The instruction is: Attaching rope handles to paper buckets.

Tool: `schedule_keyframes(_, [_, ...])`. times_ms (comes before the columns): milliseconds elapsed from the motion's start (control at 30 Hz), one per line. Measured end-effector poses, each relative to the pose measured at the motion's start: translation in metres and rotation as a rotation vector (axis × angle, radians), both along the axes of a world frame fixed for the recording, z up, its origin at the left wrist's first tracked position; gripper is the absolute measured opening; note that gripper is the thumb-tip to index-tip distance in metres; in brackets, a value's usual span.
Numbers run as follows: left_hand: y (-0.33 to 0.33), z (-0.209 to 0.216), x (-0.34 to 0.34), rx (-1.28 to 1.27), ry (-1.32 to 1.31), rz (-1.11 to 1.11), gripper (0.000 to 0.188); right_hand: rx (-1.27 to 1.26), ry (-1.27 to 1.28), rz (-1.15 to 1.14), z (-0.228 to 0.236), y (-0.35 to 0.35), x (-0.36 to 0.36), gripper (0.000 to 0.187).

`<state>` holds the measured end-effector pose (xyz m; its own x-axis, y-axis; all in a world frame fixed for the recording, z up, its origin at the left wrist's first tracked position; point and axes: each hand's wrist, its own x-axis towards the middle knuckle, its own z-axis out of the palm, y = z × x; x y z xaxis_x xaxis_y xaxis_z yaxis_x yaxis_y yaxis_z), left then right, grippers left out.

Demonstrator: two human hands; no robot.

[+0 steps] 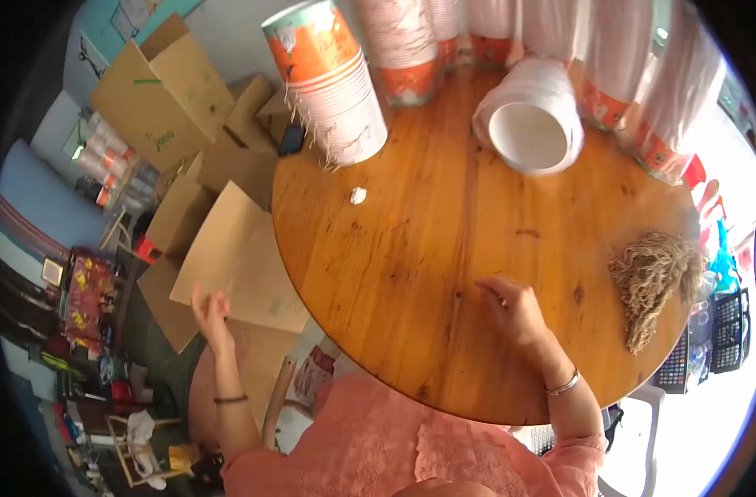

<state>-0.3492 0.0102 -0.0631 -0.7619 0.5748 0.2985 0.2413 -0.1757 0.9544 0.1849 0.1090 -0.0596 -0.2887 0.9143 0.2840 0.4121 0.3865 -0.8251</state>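
Observation:
My left hand (pixel 213 319) is off the table's left edge, in front of an open cardboard box (pixel 237 257). Its index finger is raised and apart from the others, and nothing shows in it. Over the near middle of the round wooden table (pixel 411 273), my right hand (pixel 515 311) has thumb and fingers drawn together. Whatever lies between those fingertips, if anything, is too small to make out. A bundle of tangled brown fibrous strands (pixel 655 277) rests to its right. Farther left stands a tall stack of nested orange-and-white paper tubs (pixel 341 108), with loose strands hanging from its side.
Several plastic-wrapped tub stacks (pixel 597 66) line the far edge. One wrapped stack (pixel 535 137) lies with its white opening toward me. A small white crumpled scrap (pixel 358 195) and a dark phone-like object (pixel 291 139) are near the upright stack. Black crates (pixel 730 331) stand beyond the right edge.

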Motion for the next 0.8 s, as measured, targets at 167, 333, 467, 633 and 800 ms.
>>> schedule_keyframes(167, [0.019,-0.036,0.088,-0.050,-0.085,-0.156,0.036,0.071,-0.059,-0.119,-0.008,-0.014,0.018,0.015])
schedule_keyframes(333, [0.078,0.001,0.199,0.065,0.046,-0.588,0.031,0.308,-0.009,-0.282,-0.015,0.019,0.035,0.016])
schedule_keyframes(467, [0.133,0.015,0.293,0.057,0.199,-1.058,0.028,0.361,0.056,-0.640,-0.018,0.029,0.088,0.014])
schedule_keyframes(633, [0.185,-0.011,0.377,-0.122,0.313,-1.427,0.021,0.312,0.243,-1.085,-0.035,0.024,0.158,0.014])
schedule_keyframes(800, [0.202,-0.052,0.380,-0.267,0.229,-1.455,0.020,0.233,0.391,-1.140,-0.033,0.027,0.179,0.013])
